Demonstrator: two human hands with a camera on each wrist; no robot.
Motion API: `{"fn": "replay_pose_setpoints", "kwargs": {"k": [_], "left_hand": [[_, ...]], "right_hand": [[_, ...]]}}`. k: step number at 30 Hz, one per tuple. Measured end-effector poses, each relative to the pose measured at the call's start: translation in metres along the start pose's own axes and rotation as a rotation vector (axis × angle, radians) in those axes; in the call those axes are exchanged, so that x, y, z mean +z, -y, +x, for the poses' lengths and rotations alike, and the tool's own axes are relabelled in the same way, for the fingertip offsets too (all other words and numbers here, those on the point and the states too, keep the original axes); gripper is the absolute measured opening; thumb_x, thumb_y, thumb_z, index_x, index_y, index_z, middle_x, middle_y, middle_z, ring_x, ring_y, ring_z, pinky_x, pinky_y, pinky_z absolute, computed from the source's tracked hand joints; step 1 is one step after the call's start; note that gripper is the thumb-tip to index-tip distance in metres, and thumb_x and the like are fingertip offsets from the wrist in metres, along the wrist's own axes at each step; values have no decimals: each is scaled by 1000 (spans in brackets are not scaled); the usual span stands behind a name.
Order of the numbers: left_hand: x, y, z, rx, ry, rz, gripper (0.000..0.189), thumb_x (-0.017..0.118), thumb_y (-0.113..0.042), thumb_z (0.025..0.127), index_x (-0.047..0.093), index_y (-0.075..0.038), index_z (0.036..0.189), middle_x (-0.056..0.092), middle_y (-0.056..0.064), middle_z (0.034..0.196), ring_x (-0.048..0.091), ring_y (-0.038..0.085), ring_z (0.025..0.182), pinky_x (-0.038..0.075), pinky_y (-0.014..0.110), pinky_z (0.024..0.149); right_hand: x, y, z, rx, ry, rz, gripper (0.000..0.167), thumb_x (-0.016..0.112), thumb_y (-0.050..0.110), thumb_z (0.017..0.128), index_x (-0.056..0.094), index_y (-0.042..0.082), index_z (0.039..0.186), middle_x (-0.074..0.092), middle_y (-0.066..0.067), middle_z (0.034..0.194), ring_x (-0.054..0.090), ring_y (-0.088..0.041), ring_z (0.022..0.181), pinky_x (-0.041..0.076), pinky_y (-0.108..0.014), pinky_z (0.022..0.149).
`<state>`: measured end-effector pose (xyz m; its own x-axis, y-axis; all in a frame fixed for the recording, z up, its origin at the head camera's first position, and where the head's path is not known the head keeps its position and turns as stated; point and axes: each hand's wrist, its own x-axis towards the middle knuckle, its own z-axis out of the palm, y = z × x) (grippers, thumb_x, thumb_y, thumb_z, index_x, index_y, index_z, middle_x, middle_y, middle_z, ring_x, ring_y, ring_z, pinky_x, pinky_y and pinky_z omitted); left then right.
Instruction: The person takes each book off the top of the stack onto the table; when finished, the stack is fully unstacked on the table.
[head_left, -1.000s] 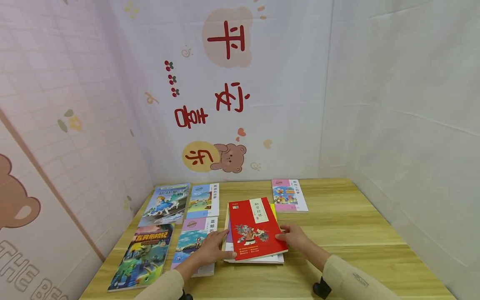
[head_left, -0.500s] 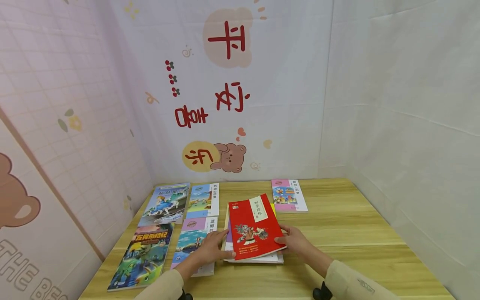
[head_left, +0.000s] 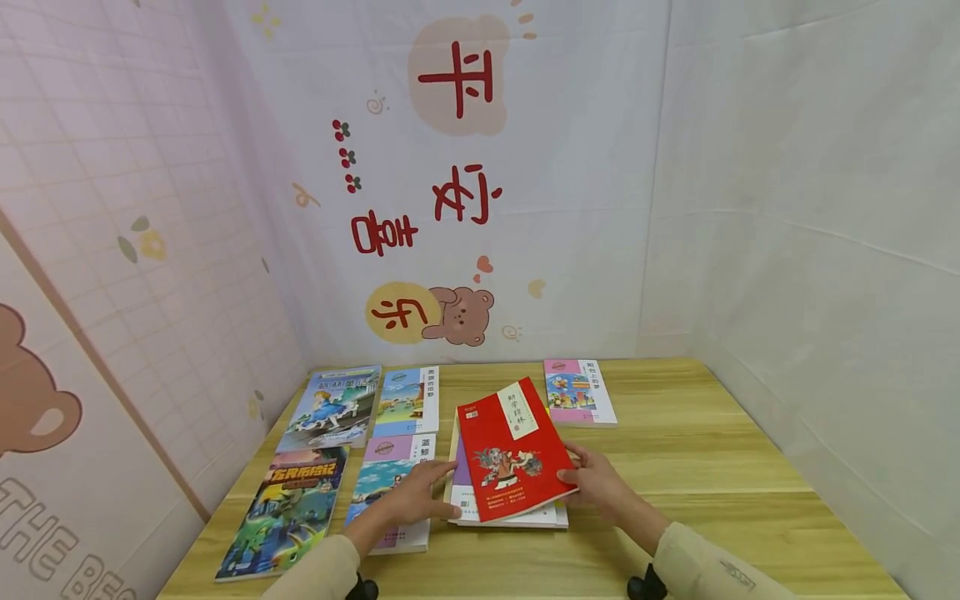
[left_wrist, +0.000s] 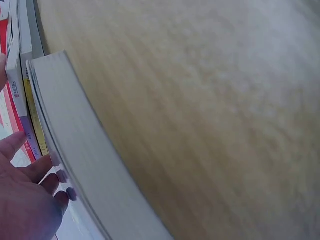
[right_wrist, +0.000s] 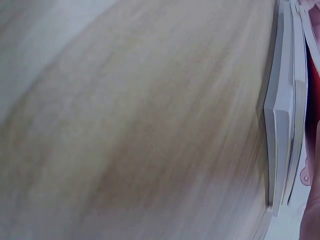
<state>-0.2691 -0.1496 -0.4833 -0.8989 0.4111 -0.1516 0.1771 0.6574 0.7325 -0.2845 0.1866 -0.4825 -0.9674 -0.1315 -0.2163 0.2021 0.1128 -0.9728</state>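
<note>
A red book [head_left: 517, 450] with an illustrated cover lies askew over a short stack of books [head_left: 513, 520] at the table's middle. My right hand [head_left: 600, 483] pinches the red book's near right edge, thumb on the cover. In the right wrist view, that hand [right_wrist: 311, 210] is partly cut off, and a gap shows between the red book and the stack [right_wrist: 284, 110]. At the stack's left side is my left hand [head_left: 412, 497], fingers spread and thumb by the front corner. The left wrist view has this hand [left_wrist: 25, 195] with fingertips against book edges.
Left of the stack lie a blue whale-cover book [head_left: 382, 483], a dinosaur-cover book [head_left: 288, 517], a book with a girl in blue [head_left: 330, 410] and a pond-scene book [head_left: 402, 402]. A pink-cover book [head_left: 573, 392] lies at the back. Cloth walls [head_left: 570, 208] enclose the wooden table [head_left: 712, 467].
The red book has turned counterclockwise and shifted right in my right hand's grip, its far end moving away. My left thumb has come off its corner, and more of the stack's front left shows.
</note>
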Motion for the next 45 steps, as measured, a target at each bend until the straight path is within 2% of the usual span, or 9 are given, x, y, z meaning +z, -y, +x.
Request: {"fn": "replay_pose_setpoints", "kwargs": {"k": [11,18,25,34,45], "left_hand": [[-1,1,-1,-19,44,-13,88,82,-39,81,38,-15,154,22,26,158,11,49,145,21,74,105],[0,1,-1,-27,45,-14,88,82,-38,81,38,-15,154,20,27,159,11,49,145,23,74,104],[1,2,0,-30,36,0,89,83,-38,80,39,-15,154,20,28,158,12,49,145,23,74,104],[1,2,0,-26,38,-12,90,84,-37,80,38,-15,154,17,29,159,9,50,146,20,75,104],[1,1,1,-29,44,-1,89,83,-37,80,38,-15,154,18,29,159,9,50,146,20,75,104]], "right_hand": [[-5,7,5,-36,-16,44,60,59,-7,92,39,-2,149,64,-23,117,70,-30,84,59,-46,67],[-8,7,9,-16,-50,54,59,59,-6,93,41,0,149,64,-23,116,69,-29,81,59,-47,68],[-17,8,12,-25,-44,61,62,57,-5,95,35,2,152,60,-27,123,69,-29,83,59,-46,71],[-40,14,17,-46,-52,91,65,52,-2,98,25,1,156,51,-32,131,69,-27,87,57,-49,81],[-82,18,23,-74,-112,93,65,53,-1,99,21,-1,157,54,-29,129,70,-20,83,58,-44,79]]}}
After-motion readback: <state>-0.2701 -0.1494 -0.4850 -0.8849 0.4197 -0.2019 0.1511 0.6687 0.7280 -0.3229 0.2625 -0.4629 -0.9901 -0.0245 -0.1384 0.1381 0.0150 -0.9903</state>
